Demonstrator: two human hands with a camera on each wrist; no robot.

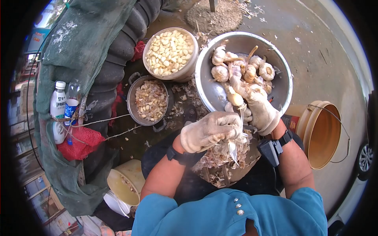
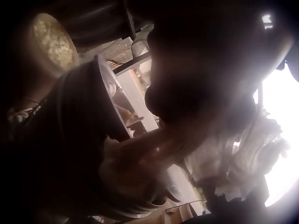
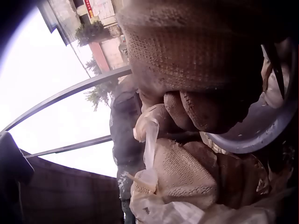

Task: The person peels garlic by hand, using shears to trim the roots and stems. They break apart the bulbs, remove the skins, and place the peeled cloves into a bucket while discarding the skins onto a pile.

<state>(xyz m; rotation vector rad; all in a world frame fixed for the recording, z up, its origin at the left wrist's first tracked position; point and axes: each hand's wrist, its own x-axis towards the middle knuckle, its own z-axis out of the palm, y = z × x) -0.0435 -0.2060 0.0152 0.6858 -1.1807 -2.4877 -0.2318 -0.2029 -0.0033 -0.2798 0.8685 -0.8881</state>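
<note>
My gloved left hand (image 1: 210, 131) is curled, pinching a thin white strip (image 1: 233, 151) over loose garlic skins (image 1: 214, 159). My gloved right hand (image 1: 263, 112) is at the near right edge of the metal bowl (image 1: 289, 78), beside a garlic bulb (image 1: 235, 98). In the right wrist view, the right hand (image 3: 187, 60) has curled fingers, and the strip (image 3: 150, 144) runs from its fingertips down to the left hand (image 3: 182, 175). Whole garlic bulbs (image 1: 267, 72) lie in the bowl. The left wrist view is dark and blurred.
Peeled cloves fill a white bucket (image 1: 179, 74); unpeeled cloves lie in a metal pot (image 1: 136, 112). A tan bucket (image 1: 301, 129) is on the right, a cream bucket (image 1: 136, 173) at lower left. Bottles (image 1: 58, 100) and a red net (image 1: 80, 145) hang by the green netting (image 1: 75, 59).
</note>
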